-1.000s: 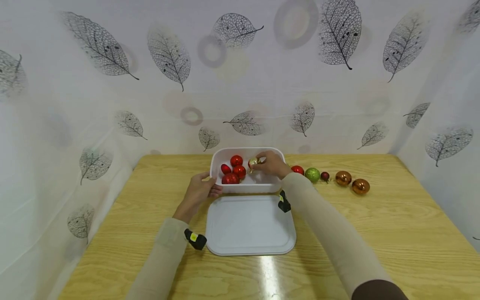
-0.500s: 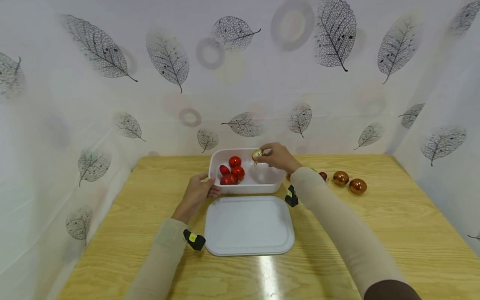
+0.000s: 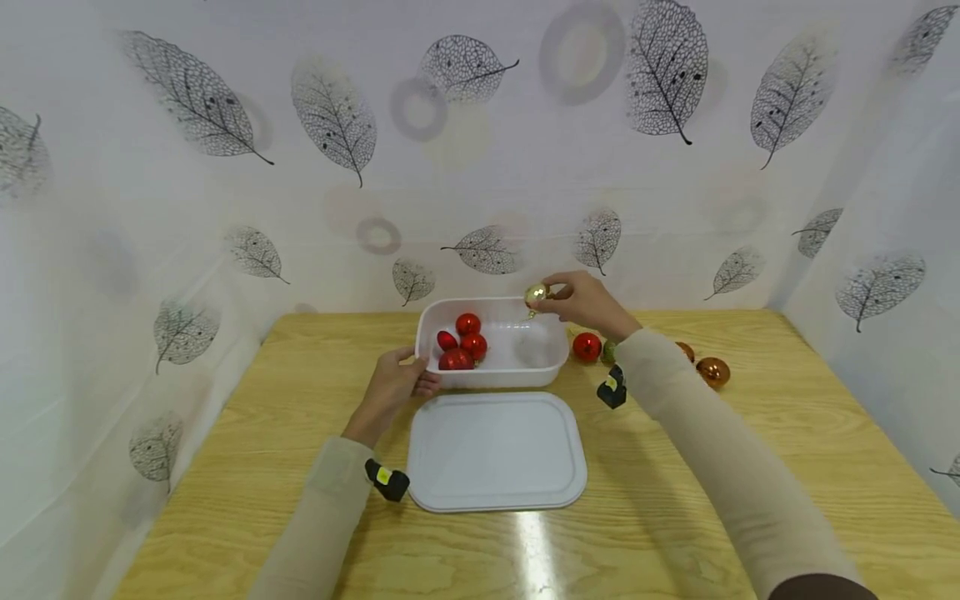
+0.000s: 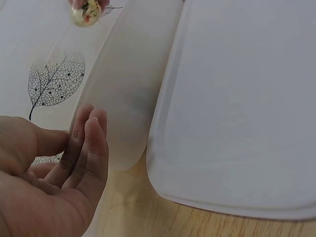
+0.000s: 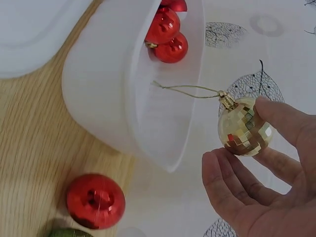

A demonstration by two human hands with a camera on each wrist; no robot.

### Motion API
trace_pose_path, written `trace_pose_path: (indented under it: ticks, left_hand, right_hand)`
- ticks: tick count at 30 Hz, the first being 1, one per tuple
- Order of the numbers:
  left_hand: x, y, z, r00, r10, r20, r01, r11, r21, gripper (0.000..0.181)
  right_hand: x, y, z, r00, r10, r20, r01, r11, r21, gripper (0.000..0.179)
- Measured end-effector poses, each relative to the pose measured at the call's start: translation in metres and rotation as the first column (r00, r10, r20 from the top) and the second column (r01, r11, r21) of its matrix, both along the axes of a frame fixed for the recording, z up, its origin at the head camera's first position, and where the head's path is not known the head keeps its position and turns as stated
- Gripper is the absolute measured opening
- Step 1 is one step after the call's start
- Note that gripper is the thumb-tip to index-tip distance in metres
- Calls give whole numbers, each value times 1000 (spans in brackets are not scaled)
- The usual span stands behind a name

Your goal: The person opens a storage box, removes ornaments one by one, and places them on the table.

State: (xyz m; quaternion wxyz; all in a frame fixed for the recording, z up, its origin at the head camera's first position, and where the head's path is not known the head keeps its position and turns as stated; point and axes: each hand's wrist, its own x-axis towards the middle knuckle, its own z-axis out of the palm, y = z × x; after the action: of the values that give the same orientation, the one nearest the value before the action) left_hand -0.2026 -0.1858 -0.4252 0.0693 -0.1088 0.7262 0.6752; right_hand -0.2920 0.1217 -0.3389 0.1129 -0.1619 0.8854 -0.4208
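In the head view, my right hand (image 3: pixel 588 302) pinches a shiny gold Christmas bauble (image 3: pixel 536 294) above the back right corner of a white plastic box (image 3: pixel 495 379). Its faceted surface and the gold string (image 5: pixel 192 92) trailing towards the box show in the right wrist view. My left hand (image 3: pixel 392 382) grips the box at its front left corner, thumb at the rim and fingers against the outer wall (image 4: pixel 128 94). Several red baubles (image 3: pixel 456 359) lie together in the left part of the box.
A white lid (image 3: pixel 497 454) lies flat in front of the box. To the box's right on the wooden table (image 3: pixel 285 417) are a red bauble (image 3: pixel 587 347), a partly hidden green one (image 3: pixel 608 352) and copper ones (image 3: pixel 712 372). A leaf-print cloth (image 3: pixel 480 167) hangs behind.
My right hand has lifted the gold bauble out of the box, up and to the right. The left hand keeps its grip on the box corner, and the red baubles stay put.
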Motion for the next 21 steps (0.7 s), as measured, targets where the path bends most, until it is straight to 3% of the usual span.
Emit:
trace_pose_path:
  ticks: [9,21]
  left_hand:
    - [-1,1,0,1000,7,5,-7,1000,6,47]
    - [-1,1,0,1000,5,7,-5,1000,-1,47]
  right_hand:
    - [2,37,1,1000,-13,-25,14,999,41,61]
    - [21,77,2,1000,-30,2,30,998,46,58]
